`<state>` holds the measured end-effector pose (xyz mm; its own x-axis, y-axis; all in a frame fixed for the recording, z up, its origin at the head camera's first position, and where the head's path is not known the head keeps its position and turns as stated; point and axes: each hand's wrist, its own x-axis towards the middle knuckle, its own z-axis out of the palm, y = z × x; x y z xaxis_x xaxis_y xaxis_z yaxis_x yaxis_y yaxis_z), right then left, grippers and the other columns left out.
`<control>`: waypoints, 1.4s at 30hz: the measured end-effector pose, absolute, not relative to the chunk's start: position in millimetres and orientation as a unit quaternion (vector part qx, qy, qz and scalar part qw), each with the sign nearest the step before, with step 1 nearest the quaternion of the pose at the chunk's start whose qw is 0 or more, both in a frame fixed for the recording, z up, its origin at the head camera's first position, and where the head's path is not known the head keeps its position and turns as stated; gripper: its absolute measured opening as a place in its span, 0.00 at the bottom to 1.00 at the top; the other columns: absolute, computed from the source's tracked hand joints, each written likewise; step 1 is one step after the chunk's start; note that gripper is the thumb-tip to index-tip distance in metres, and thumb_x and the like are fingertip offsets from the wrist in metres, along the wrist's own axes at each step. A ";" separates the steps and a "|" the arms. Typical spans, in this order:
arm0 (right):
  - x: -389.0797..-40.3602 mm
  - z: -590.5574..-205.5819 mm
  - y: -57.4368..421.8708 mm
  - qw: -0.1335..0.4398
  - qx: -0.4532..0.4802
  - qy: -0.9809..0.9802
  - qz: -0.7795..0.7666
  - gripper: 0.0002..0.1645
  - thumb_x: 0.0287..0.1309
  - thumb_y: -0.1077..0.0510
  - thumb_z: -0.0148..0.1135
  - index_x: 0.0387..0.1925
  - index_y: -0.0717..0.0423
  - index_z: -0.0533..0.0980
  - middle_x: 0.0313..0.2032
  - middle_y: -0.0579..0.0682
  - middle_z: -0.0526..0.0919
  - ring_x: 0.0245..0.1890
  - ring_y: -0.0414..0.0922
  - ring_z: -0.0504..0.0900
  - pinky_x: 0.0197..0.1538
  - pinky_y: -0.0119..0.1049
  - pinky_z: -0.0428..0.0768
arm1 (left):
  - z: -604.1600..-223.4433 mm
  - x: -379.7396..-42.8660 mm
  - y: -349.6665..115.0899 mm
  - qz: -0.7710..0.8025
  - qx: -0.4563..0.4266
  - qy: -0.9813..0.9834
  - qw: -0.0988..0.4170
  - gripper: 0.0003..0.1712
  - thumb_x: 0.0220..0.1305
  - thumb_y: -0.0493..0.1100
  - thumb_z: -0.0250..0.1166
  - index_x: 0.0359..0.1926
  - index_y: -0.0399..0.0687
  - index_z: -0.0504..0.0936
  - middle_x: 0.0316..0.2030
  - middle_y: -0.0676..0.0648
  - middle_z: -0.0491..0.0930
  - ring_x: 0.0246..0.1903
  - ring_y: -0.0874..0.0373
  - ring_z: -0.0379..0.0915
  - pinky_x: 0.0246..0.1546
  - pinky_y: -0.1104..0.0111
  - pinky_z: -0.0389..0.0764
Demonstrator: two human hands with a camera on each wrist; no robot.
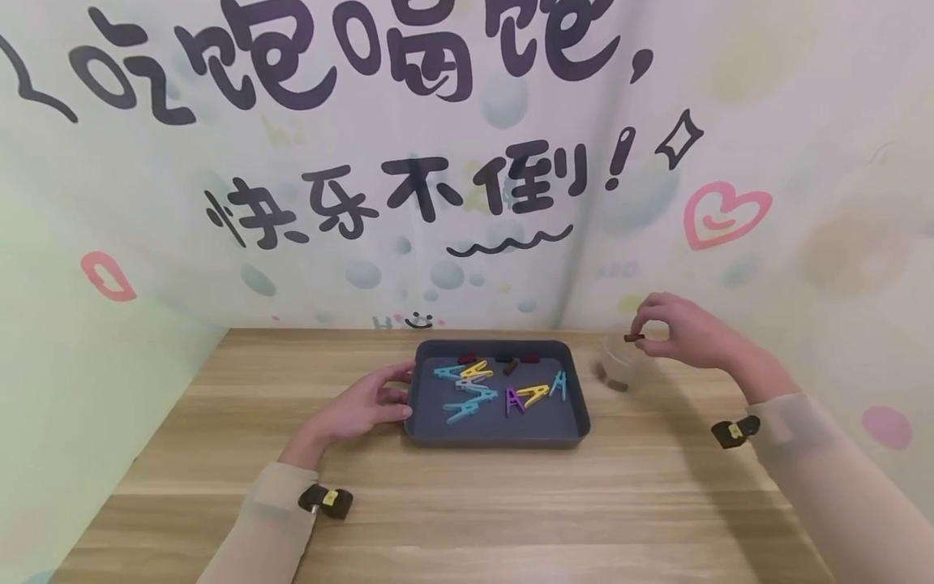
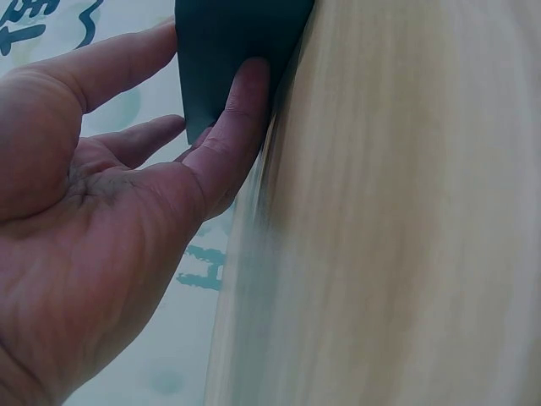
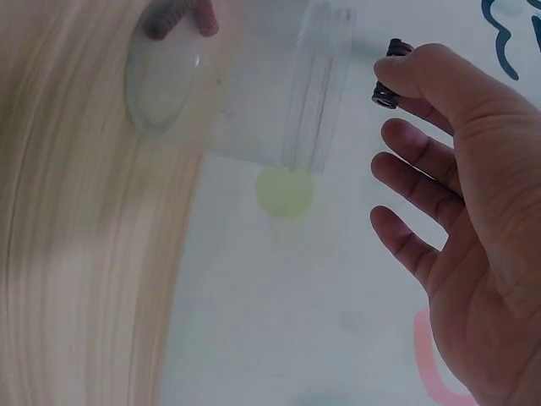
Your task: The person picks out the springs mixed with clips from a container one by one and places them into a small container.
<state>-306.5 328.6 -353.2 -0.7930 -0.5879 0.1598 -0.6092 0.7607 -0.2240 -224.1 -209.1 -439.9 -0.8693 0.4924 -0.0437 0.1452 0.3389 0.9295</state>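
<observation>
A dark brown coil spring (image 3: 394, 74) is pinched between the thumb and a fingertip of my right hand (image 1: 682, 328), above the mouth of a clear plastic jar (image 3: 254, 93). Inside the jar, a reddish spring (image 3: 204, 17) and a dark one lie at the bottom. My left hand (image 1: 368, 403) touches the left end of a dark grey tray (image 1: 496, 443) with its fingers fairly straight. The tray holds several clothespins, among them a purple one (image 1: 514, 401) and a yellow one (image 1: 535, 395). Small dark red and brown pieces, one brown (image 1: 510, 367), lie along its far side.
The tray and jar stand on a wood-grain table (image 1: 467, 511). A printed wall hanging (image 1: 409, 284) rises directly behind the table's far edge. The jar stands just right of the tray.
</observation>
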 end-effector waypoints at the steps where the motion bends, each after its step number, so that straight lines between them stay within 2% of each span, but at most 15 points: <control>1: -307.7 -353.6 330.8 0.042 0.320 -0.937 0.133 0.08 0.59 0.62 0.78 0.38 0.48 0.87 0.45 0.49 0.82 0.49 0.52 0.79 0.54 0.54 0.82 | -439.2 -224.4 -209.1 0.539 0.202 0.802 0.159 0.44 0.73 0.30 0.66 0.82 0.31 0.54 0.71 0.29 0.67 0.66 0.33 0.74 0.65 0.52 0.79; 11: -318.9 -354.2 339.0 0.050 0.328 -0.934 0.133 0.08 0.58 0.64 0.78 0.36 0.49 0.87 0.47 0.54 0.82 0.51 0.58 0.79 0.55 0.59 0.81 | -436.2 -226.9 -211.6 0.540 0.201 0.803 0.154 0.44 0.73 0.31 0.67 0.82 0.33 0.54 0.73 0.30 0.66 0.66 0.34 0.74 0.66 0.52 0.79; 18: -325.2 -359.3 338.3 0.040 0.321 -0.937 0.131 0.09 0.57 0.64 0.78 0.36 0.48 0.87 0.51 0.58 0.82 0.55 0.59 0.77 0.57 0.60 0.81 | -436.7 -226.5 -211.8 0.549 0.205 0.795 0.158 0.45 0.72 0.31 0.67 0.82 0.32 0.54 0.75 0.29 0.63 0.67 0.33 0.72 0.65 0.52 0.79; 22: -326.4 -362.0 337.0 0.021 0.300 -0.944 0.139 0.10 0.59 0.62 0.77 0.42 0.52 0.86 0.55 0.61 0.81 0.58 0.62 0.75 0.60 0.64 0.79 | -436.5 -226.4 -210.2 0.548 0.204 0.796 0.160 0.45 0.72 0.30 0.67 0.82 0.33 0.54 0.76 0.29 0.62 0.67 0.33 0.72 0.66 0.52 0.79; 26: -325.7 -365.1 336.0 0.003 0.260 -0.953 0.153 0.22 0.62 0.57 0.77 0.56 0.56 0.83 0.62 0.62 0.78 0.63 0.63 0.73 0.64 0.66 0.77 | -435.6 -225.8 -208.4 0.542 0.198 0.800 0.161 0.45 0.72 0.30 0.67 0.82 0.33 0.54 0.75 0.30 0.63 0.68 0.34 0.72 0.66 0.51 0.78; 29: -324.2 -365.8 333.3 0.002 0.244 -0.956 0.164 0.29 0.62 0.55 0.77 0.63 0.56 0.80 0.65 0.63 0.76 0.66 0.63 0.71 0.65 0.67 0.76 | -435.9 -225.7 -208.4 0.542 0.195 0.801 0.162 0.44 0.72 0.31 0.67 0.82 0.34 0.55 0.75 0.30 0.64 0.68 0.34 0.72 0.67 0.51 0.78; 32: -322.6 -364.5 328.9 0.005 0.253 -0.953 0.168 0.30 0.62 0.55 0.77 0.64 0.55 0.79 0.66 0.62 0.76 0.67 0.63 0.71 0.65 0.67 0.76 | -437.1 -226.2 -208.8 0.544 0.195 0.800 0.162 0.44 0.72 0.31 0.67 0.82 0.33 0.55 0.74 0.30 0.64 0.68 0.34 0.72 0.67 0.51 0.78; 42: -321.4 -357.8 300.2 0.013 0.312 -0.939 0.147 0.25 0.63 0.55 0.75 0.60 0.52 0.82 0.61 0.57 0.80 0.65 0.59 0.72 0.67 0.62 0.75 | -438.8 -226.7 -207.9 0.541 0.195 0.801 0.163 0.44 0.72 0.30 0.67 0.82 0.32 0.55 0.73 0.30 0.66 0.67 0.34 0.73 0.66 0.52 0.79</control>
